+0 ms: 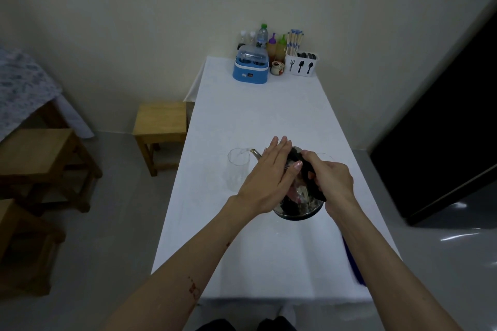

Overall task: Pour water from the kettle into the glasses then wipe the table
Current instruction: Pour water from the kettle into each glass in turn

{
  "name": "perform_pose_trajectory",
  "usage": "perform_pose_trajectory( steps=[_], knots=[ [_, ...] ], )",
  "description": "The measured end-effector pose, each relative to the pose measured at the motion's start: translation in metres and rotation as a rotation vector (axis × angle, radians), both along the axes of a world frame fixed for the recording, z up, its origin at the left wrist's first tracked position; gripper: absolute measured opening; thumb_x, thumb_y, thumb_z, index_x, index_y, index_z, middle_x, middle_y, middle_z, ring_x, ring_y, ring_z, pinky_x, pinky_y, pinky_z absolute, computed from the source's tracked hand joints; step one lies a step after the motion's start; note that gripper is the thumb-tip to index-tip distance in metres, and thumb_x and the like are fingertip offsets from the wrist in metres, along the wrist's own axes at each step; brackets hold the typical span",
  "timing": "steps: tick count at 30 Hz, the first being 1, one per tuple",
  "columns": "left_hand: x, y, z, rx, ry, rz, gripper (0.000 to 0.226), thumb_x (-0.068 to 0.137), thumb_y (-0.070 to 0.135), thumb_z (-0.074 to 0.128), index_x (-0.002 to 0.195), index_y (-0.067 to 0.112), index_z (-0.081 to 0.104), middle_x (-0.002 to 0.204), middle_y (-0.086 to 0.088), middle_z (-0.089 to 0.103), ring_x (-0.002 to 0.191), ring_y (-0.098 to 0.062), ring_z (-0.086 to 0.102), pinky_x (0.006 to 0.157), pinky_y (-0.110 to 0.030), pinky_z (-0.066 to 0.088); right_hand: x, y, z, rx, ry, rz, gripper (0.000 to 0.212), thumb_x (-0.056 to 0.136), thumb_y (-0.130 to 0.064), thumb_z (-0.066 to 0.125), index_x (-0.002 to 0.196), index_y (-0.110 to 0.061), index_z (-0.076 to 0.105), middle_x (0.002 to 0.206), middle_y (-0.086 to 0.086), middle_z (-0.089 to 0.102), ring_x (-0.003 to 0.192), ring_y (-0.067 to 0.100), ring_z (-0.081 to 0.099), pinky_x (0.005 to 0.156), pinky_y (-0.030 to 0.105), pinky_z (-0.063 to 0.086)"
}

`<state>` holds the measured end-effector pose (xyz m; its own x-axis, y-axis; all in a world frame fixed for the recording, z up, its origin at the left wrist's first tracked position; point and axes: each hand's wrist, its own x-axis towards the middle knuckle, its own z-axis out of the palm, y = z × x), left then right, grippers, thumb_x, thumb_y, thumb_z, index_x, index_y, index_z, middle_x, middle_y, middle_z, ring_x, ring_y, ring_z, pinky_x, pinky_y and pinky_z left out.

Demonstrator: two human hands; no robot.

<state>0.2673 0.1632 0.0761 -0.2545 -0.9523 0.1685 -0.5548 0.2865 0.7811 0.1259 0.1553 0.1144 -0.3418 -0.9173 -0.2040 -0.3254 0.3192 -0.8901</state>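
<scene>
Steel kettle tips left, spout at the near glass; right hand clenches its handle, flat open left hand should keep steadying the lid.

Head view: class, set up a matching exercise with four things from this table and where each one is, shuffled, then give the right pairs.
Things:
1. kettle
2. glass
3. blue box
4. right hand

Places:
A. far end of the table, by the wall
B. on the kettle's black handle
C. under both hands, tilted
D. at the kettle's spout

Pairs: 1-C, 2-D, 3-A, 4-B
</scene>
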Motion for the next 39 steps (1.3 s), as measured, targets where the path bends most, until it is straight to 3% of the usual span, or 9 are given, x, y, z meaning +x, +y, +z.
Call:
perform_pose_trajectory(
  steps=[10,39],
  knots=[
    [0.0001,-0.0038,-0.0010,-0.013,-0.011,0.005,0.063,0.103,0.048,0.025,0.155,0.013,0.015,0.164,0.002,0.008,0.149,-0.006,-0.008,0.123,-0.035,0.003,0.0013,-0.0028,0.0015,-0.003,-0.011,0.006,0.050,0.075,-0.057,0.071,0.074,-0.007,0.076,0.074,0.005,0.072,0.077,0.023,0.068,0.081,0.041,0.056],
    [0.0008,-0.0037,0.0034,0.047,0.049,-0.008,0.063,0.103,0.048,0.025,0.155,0.013,0.016,0.164,0.003,0.009,0.149,-0.005,-0.007,0.123,-0.036,0.005,0.0022,-0.0031,0.0035,0.000,0.012,-0.003,0.050,0.074,-0.058,0.071,0.073,-0.008,0.075,0.070,0.003,0.071,0.077,0.022,0.067,0.081,0.041,0.056]
  ],
)
